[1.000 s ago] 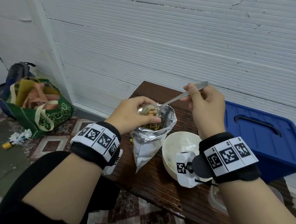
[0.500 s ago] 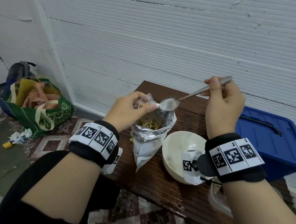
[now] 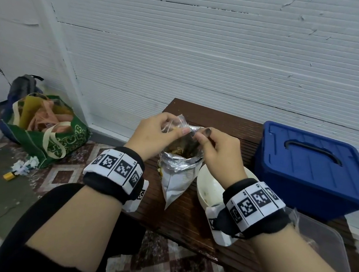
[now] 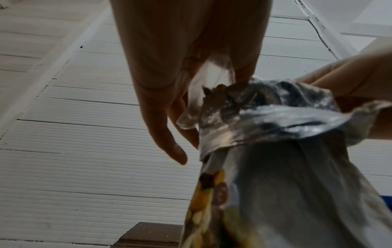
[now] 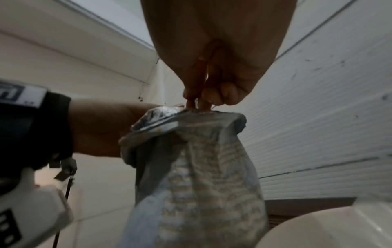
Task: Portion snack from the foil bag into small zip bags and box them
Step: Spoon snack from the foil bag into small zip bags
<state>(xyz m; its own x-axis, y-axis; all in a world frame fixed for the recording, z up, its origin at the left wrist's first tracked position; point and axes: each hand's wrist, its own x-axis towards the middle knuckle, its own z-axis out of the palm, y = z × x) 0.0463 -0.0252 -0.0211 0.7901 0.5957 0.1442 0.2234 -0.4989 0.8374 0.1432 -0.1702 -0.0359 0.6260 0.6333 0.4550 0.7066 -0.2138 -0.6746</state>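
The silver foil snack bag stands open on the brown table, showing yellow-brown snack inside. My left hand pinches a small clear zip bag just above the foil bag's left rim; the left wrist view shows the zip bag between thumb and fingers. My right hand is curled at the foil bag's mouth around the spoon. Only the spoon's dark handle end shows; its bowl is hidden inside the bag. In the right wrist view the fingertips sit right on the foil bag.
A white bowl sits right of the foil bag, under my right wrist. A blue lidded box stands at the table's right end. A clear plastic container lies at the near right. A green tote bag is on the floor, left.
The right hand came down and left from its raised position, putting the spoon into the foil bag. The left hand kept the zip bag over the bag's left rim.
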